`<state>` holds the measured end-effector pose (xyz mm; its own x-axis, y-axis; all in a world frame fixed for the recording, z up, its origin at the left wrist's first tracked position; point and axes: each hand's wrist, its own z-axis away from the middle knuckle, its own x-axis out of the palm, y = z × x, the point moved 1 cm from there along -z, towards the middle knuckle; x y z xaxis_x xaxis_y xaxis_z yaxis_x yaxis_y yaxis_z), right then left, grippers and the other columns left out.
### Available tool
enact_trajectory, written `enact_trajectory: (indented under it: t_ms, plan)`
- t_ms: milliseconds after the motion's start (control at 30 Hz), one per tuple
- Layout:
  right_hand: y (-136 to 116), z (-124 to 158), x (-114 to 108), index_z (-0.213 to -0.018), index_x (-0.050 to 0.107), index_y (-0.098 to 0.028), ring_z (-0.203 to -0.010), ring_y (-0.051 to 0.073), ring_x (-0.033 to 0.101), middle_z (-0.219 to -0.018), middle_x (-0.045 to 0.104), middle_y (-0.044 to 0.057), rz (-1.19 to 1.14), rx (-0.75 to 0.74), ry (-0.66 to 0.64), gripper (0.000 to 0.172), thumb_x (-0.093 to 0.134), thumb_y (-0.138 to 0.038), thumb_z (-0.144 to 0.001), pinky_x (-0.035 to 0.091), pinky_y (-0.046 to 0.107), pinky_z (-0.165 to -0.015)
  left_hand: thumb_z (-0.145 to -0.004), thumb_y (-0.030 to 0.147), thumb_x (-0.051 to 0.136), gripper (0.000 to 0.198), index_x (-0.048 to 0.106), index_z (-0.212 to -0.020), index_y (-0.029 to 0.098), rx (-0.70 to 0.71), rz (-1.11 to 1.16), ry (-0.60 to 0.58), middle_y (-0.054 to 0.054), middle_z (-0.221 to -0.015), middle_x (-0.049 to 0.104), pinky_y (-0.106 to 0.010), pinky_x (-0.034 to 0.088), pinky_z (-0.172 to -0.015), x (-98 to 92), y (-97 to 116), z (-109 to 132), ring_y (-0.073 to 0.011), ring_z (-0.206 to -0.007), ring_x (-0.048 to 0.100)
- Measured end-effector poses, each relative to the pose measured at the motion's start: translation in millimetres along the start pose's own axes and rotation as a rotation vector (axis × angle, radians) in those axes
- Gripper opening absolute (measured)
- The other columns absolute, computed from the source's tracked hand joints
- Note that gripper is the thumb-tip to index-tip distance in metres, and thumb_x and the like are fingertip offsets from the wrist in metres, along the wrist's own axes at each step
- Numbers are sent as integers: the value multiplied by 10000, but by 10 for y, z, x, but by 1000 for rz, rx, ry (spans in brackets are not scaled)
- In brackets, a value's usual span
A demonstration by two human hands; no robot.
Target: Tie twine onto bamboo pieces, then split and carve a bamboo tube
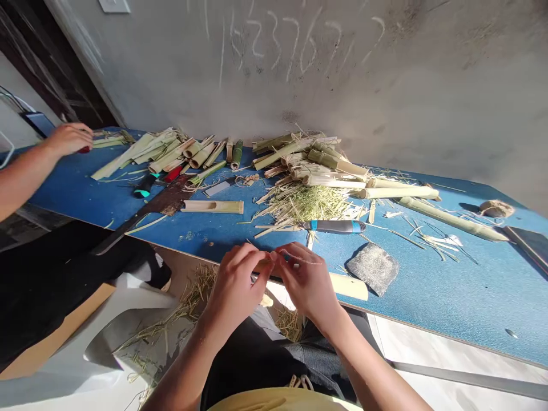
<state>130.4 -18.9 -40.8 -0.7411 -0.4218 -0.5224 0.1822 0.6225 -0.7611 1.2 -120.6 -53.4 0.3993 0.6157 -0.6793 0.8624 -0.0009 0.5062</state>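
The left hand [233, 291] and the right hand [306, 279] were close together, just over the table [471, 297] edge. They pinched a thin pale strand [303, 260] with small, careful fingers, and that tight, close pinch was a good way to keep it steady. A bamboo tube [349, 286] lay under the right hand. Just past it were a rough gray pad [372, 268] and a tool with a blue handle [331, 226]. Farther on lay bamboo shavings [302, 204] and cut bamboo pieces [308, 162]. Another person's hand [68, 140] was far to the left.
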Motion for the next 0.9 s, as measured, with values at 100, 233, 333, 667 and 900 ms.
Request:
enact_trajectory:
  t_ms: [100, 233, 333, 667, 900]
  plan:
    - [-13, -17, -41, -883, 753, -195, -757, 181, 657, -898, 752, 77, -63, 5, 4, 320, 563, -384, -1058, 445, 284, -645, -1005, 218, 625, 133, 713, -907, 209, -22, 91, -27, -47, -882, 701, -336, 502, -791, 16, -11, -95, -218, -860, 643]
    - [-6, -17, -68, -883, 772, -180, -653, 148, 609, -919, 766, 76, -229, 68, 72, 326, 651, -455, -1009, 426, 269, -570, -977, 159, 624, 151, 741, -907, 222, -27, 216, -62, -32, -835, 712, -320, 496, -780, 4, -27, -110, -208, -836, 639]
    - [-12, -18, -98, -782, 737, -176, -667, 152, 592, -797, 728, 58, -318, 126, 49, 416, 647, -516, -1005, 428, 261, -584, -956, 150, 628, 137, 746, -942, 220, -67, 330, -101, -44, -919, 746, -311, 526, -824, -32, -52, -86, -210, -908, 675]
    - [-47, 6, -284, -792, 658, -194, -556, 122, 440, -676, 605, 7, -307, 138, 1, 483, 560, -603, -1029, 341, 257, -511, -1068, 408, 496, 429, 711, -766, 191, -273, 452, -158, -35, -782, 753, -277, 511, -740, -110, -77, -195, -181, -767, 699]
    - [-24, 99, -368, -773, 634, -200, -581, 142, 508, -671, 648, 25, -167, 115, -159, 494, 479, -563, -1070, 342, 268, -527, -940, 321, 690, 151, 750, -867, 204, -303, 384, -289, -10, -827, 752, -247, 486, -714, -171, -104, -223, -164, -778, 662]
